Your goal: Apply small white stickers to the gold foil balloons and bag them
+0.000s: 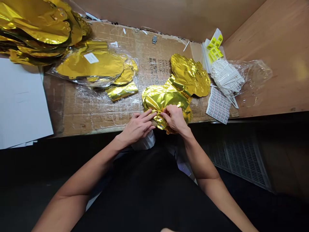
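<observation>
Pinching gold foil [166, 96], seemingly layered.

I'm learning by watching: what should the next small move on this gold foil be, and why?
Perhaps smooth the gold foil outward with the left grip while the right grip steadies it: creases converge near where both touch it.

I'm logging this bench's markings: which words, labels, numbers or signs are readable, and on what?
Cardboard: seemingly "RE" at one line's start; the rest too blurred.
Yellow stickers: too small.
Sticker sheet: too small.
White label on bagged gold foil: unreadable.
</observation>
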A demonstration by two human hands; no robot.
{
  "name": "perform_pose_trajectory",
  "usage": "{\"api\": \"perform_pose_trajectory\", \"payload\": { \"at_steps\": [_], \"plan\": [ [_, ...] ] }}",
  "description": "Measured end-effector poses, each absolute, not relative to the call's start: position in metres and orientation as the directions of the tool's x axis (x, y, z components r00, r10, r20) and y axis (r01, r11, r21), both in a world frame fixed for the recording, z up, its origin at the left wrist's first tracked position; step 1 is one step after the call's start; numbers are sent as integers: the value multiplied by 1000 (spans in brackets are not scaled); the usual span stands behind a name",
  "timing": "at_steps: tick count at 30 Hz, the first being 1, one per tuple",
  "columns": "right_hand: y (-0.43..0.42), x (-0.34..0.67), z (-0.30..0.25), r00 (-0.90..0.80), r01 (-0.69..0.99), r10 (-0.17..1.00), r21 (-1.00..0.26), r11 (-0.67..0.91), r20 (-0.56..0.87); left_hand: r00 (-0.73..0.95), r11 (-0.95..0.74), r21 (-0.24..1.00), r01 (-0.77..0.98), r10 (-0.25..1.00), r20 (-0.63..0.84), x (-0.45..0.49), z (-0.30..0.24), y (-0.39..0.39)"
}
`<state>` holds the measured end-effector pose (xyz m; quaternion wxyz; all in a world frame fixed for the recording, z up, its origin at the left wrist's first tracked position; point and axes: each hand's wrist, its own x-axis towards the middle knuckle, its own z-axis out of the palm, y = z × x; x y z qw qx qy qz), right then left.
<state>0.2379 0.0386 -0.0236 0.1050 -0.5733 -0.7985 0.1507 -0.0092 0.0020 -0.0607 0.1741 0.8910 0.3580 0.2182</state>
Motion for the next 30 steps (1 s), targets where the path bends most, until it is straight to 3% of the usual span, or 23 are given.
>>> {"api": "perform_pose_trajectory", "payload": {
  "at_steps": [6, 11, 13, 14, 17, 19, 21, 23, 25, 27, 30],
  "plan": [
    [45, 237, -25, -360, 811, 931, -512, 284, -53, 689, -722, 440, 534, 673, 268, -11, -65, 2],
    [76, 262, 0, -363, 740, 927, -634, 226, -93, 651, -646, 566, 512, 722, 234, -13, -62, 5],
    [112, 290, 25, -260, 798, 959, -584, 147, -115, 616, -579, 671, 463, 754, 225, -15, -58, 9],
    [132, 306, 38, -107, 854, 991, -519, 47, -85, 578, -525, 735, 429, 785, 223, -16, -56, 10],
    [179, 343, 70, 170, 890, 976, -447, -94, 132, 376, -300, 886, 354, 913, 159, -17, -48, 12],
    [181, 343, 76, 235, 891, 934, -443, -97, 269, 236, -183, 918, 352, 966, 103, -15, -43, 11],
    [153, 320, 67, 129, 882, 949, -471, 23, 287, 148, -142, 923, 358, 984, 94, -12, -41, 8],
    [106, 285, 47, -170, 793, 976, -570, 218, 136, 105, -144, 926, 348, 988, 115, -9, -39, 5],
    [57, 252, 25, -464, 624, 886, -717, 311, -20, 99, -156, 926, 344, 987, 129, -7, -38, 3],
    [22, 231, 7, -555, 472, 831, -837, 275, -40, 111, -159, 924, 347, 986, 128, -7, -37, 2],
    [-1, 223, -8, -473, 382, 877, -875, 297, 91, 119, -150, 923, 355, 986, 115, -7, -35, 2]
  ]
}}
